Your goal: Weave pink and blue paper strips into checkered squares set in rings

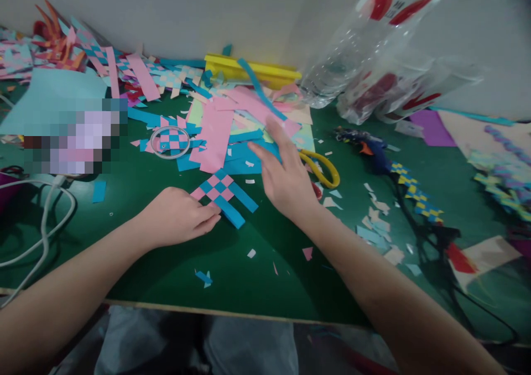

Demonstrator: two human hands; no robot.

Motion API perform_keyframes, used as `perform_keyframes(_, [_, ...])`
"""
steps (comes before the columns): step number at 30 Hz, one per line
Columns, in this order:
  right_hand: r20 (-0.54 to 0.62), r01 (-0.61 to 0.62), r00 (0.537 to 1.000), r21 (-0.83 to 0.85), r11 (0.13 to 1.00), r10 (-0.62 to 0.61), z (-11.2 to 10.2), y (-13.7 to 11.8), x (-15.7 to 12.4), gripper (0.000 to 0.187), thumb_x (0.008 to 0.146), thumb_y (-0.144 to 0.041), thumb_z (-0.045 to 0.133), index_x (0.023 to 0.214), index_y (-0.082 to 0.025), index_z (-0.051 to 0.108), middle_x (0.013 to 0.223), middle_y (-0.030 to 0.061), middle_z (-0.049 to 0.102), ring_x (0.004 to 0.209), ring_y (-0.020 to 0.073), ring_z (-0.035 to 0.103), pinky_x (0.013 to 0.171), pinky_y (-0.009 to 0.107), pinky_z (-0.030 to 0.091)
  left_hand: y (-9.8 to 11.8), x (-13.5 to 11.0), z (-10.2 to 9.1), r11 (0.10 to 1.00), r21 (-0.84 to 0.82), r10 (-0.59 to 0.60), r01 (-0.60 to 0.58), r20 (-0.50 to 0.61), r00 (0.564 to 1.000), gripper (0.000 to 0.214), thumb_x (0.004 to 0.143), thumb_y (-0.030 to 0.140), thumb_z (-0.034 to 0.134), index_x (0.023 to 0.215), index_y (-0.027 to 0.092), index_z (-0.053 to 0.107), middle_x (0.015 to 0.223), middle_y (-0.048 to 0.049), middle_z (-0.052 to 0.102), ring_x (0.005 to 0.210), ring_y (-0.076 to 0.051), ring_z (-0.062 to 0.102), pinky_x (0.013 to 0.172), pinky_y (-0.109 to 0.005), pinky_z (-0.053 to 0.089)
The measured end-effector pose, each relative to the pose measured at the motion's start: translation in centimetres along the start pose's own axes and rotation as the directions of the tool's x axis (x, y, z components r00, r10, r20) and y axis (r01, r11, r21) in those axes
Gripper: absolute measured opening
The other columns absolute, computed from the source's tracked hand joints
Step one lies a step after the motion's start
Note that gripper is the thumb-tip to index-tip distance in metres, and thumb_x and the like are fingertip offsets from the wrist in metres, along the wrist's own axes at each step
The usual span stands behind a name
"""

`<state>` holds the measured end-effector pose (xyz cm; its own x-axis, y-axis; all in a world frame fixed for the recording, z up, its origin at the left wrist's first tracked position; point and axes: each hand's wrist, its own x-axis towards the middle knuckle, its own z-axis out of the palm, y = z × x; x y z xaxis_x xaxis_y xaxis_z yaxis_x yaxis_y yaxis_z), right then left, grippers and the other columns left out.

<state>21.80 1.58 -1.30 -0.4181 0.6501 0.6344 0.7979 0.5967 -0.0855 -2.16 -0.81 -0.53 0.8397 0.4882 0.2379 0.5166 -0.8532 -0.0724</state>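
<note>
A small woven paper checkerboard in pink and blue (218, 183) has loose blue strip ends that point toward the lower right. My left hand (176, 217) is closed on its lower left side, thumb and fingers pinching the edge. To the right, my right hand (286, 178) is open, its thumb and fingers apart over the paper pile. Close to its fingertips lies a narrow blue strip (259, 90) on top of wide pink strips (216, 134). I cannot tell whether the fingers touch the strip. Beside that hand rests a pair of scissors with yellow handles (327, 170), partly hidden.
A clear tape roll (170, 142) lies over another woven piece. Cups in plastic sleeves (369, 82) stand at the back right. Paper scraps (377, 220) litter the green table (265, 292). A white cable (45, 225) runs along the left, below a blurred-out object (83, 140).
</note>
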Motion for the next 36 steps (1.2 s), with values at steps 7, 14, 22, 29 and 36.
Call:
perform_keyframes(7, [0.061, 0.178, 0.979, 0.223, 0.958, -0.196, -1.2, -4.3, -2.0, 0.039, 0.087, -0.001, 0.036, 0.121, -0.013, 0.050, 0.117, 0.0123, 0.066, 0.113, 0.0186, 0.060, 0.102, 0.042, 0.046, -0.6, 0.0, 0.4, 0.997, -0.039, -0.067, 0.070, 0.066, 0.996, 0.023, 0.091, 0.034, 0.048, 0.093, 0.026, 0.069, 0.058, 0.0016, 0.065, 0.048, -0.015, 0.059, 0.045, -0.025, 0.028])
perform_keyframes(14, [0.189, 0.062, 0.975, 0.278, 0.959, -0.117, -0.8, -4.0, -2.9, 0.038, 0.088, -0.003, 0.034, 0.120, -0.013, 0.052, 0.119, 0.0109, 0.065, 0.115, 0.0192, 0.059, 0.100, 0.040, 0.050, -0.6, 0.0, 0.2, 0.999, 0.020, 0.028, -0.028, 0.041, 0.999, 0.021, 0.092, 0.030, 0.049, 0.090, 0.024, 0.069, 0.058, 0.0025, 0.067, 0.050, -0.014, 0.058, 0.046, -0.026, 0.026])
perform_keyframes(22, [0.188, 0.041, 0.977, 0.291, 0.956, -0.100, -0.9, -3.9, -2.8, 0.039, 0.088, -0.006, 0.035, 0.121, -0.018, 0.053, 0.118, 0.0077, 0.066, 0.115, 0.0194, 0.058, 0.100, 0.041, 0.050, -0.8, 0.0, -0.5, 0.998, -0.003, 0.055, -0.056, -0.135, 0.989, 0.025, 0.095, 0.028, 0.045, 0.084, 0.021, 0.067, 0.060, 0.0032, 0.065, 0.054, -0.011, 0.058, 0.052, -0.026, 0.035])
perform_keyframes(29, [0.110, -0.027, 0.994, 0.232, 0.972, 0.001, -1.3, -2.2, -2.3, 0.030, 0.086, -0.007, 0.035, 0.076, -0.021, 0.060, 0.083, 0.0068, 0.067, 0.086, 0.0197, 0.063, 0.083, 0.040, 0.054, -1.8, 0.0, -1.0, 0.966, -0.052, -0.257, 0.254, -0.076, 0.963, 0.032, 0.094, 0.034, 0.047, 0.074, 0.016, 0.065, 0.075, -0.0025, 0.063, 0.072, -0.014, 0.059, 0.068, -0.028, 0.042])
perform_keyframes(36, [0.162, 0.071, 0.980, 0.273, 0.959, -0.119, -1.2, -2.4, -2.2, 0.026, 0.083, -0.009, 0.045, 0.104, -0.018, 0.058, 0.105, 0.0067, 0.069, 0.105, 0.0196, 0.062, 0.103, 0.046, 0.043, -2.1, -0.3, -0.6, 0.953, 0.019, -0.301, 0.303, -0.062, 0.952, 0.034, 0.092, 0.038, 0.049, 0.070, 0.019, 0.068, 0.070, -0.0017, 0.060, 0.066, -0.016, 0.056, 0.064, -0.032, 0.036])
